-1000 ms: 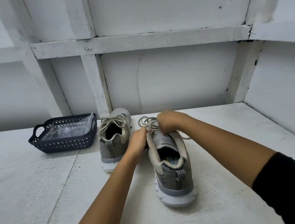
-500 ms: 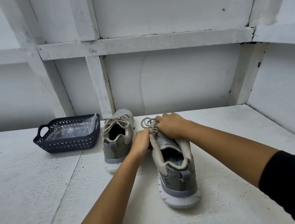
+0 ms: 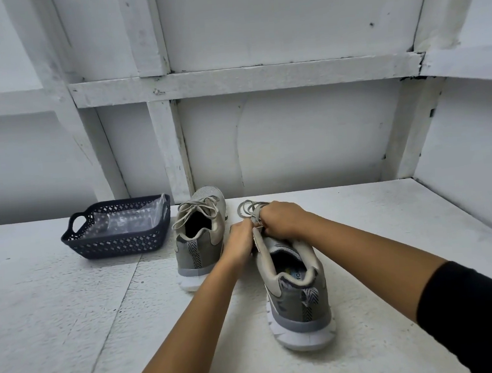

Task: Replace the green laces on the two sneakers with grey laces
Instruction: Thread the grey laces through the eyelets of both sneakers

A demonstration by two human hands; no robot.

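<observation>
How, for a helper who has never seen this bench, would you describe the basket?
Find the white table below the framed wall. Near its back, left of both sneakers, sits the basket. It alone is dark, perforated, handled, with clear plastic inside.

A bare storeroom or workshop corner, by the look: rough white-painted counter (image 3: pixel 57 321), whitewashed wall panels (image 3: pixel 309 139) far and right, braced by chipped wooden battens (image 3: pixel 244 79)

Sneakers x2: L sneaker (image 3: pixel 198 250), R sneaker (image 3: pixel 300 309). Basket (image 3: pixel 116 245) x1. Hands x2: L hand (image 3: pixel 239 240), R hand (image 3: pixel 283 217).
</observation>
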